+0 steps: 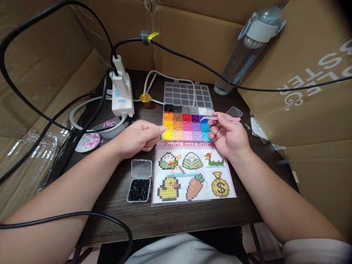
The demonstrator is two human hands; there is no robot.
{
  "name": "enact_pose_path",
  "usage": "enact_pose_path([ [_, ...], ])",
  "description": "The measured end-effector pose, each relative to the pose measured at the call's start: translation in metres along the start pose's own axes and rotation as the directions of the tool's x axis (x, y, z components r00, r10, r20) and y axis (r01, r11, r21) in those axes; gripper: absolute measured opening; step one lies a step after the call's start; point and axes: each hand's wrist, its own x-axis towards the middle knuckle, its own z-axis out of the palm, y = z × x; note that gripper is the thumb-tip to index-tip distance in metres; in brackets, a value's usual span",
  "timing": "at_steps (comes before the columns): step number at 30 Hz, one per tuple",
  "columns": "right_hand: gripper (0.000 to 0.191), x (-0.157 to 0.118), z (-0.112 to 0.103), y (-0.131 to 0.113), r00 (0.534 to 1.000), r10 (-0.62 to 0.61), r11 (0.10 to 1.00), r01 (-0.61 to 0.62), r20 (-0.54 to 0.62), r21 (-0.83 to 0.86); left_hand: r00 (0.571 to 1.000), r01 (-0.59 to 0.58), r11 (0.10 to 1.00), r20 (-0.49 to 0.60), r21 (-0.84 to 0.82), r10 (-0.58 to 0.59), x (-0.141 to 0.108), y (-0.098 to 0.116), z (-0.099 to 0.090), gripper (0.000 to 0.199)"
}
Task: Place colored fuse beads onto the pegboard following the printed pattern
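Pink tweezers (220,118) are held in my right hand (228,135), their tips pointing left over the purple and blue part of the bead box (187,123). That open box has compartments of beads sorted by colour, with its clear lid (188,94) folded back. My left hand (141,135) is closed at the box's left edge, thumb over the fingers; what it grips, if anything, is hidden. Below both hands lies the bead pattern sheet (181,170), showing a duck, a carrot, a dragon and other figures, with a clear pegboard over its left part.
A small open case of black beads (139,190) sits left of the sheet. Behind stand a power strip (122,95), a gold cup (145,100) and a water bottle (249,51). Black cables (192,60) cross above the table. Cardboard walls (187,44) surround it.
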Motion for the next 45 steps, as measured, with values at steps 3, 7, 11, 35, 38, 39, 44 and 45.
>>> enact_pose_path([
  [3,0.006,0.0,-0.0007,0.0005,1.0,0.002,1.0,-0.002,0.007,-0.015,1.0,-0.001,1.0,0.004,-0.004,0.001,-0.0002,-0.0003,0.0003,0.052],
  [7,0.007,0.0001,-0.0011,0.0008,1.0,-0.003,1.0,0.003,0.01,-0.016,1.0,0.006,1.0,0.0,-0.011,-0.006,-0.0009,-0.0009,0.0012,0.053],
  [11,0.006,-0.0002,-0.0004,0.0007,1.0,-0.013,0.999,0.013,0.014,-0.029,1.0,0.007,1.0,0.003,-0.013,-0.007,-0.0009,-0.0006,0.0014,0.053],
  [35,0.007,0.0006,-0.0033,0.0018,1.0,-0.01,0.999,0.011,0.024,-0.041,1.0,-0.004,1.0,-0.001,0.01,0.004,-0.0001,-0.0023,0.0008,0.053],
  [38,0.005,0.0004,-0.0027,0.0016,1.0,-0.016,1.0,0.016,0.02,-0.027,1.0,0.0,1.0,-0.006,0.005,0.0,-0.0001,-0.0023,0.0008,0.052],
  [39,0.005,0.0002,-0.0023,0.0014,1.0,-0.018,1.0,0.018,0.017,-0.022,1.0,0.001,1.0,-0.006,0.003,-0.001,-0.0003,-0.0023,0.0008,0.052],
  [44,0.005,-0.0005,-0.0013,0.0006,1.0,-0.016,1.0,0.016,0.009,-0.024,1.0,0.002,1.0,-0.003,0.006,-0.002,-0.0011,-0.0016,0.0007,0.053],
  [45,0.005,-0.0004,-0.0013,0.0007,1.0,-0.017,1.0,0.017,0.01,-0.025,1.0,0.002,1.0,-0.003,0.007,-0.002,-0.0011,-0.0015,0.0006,0.053],
])
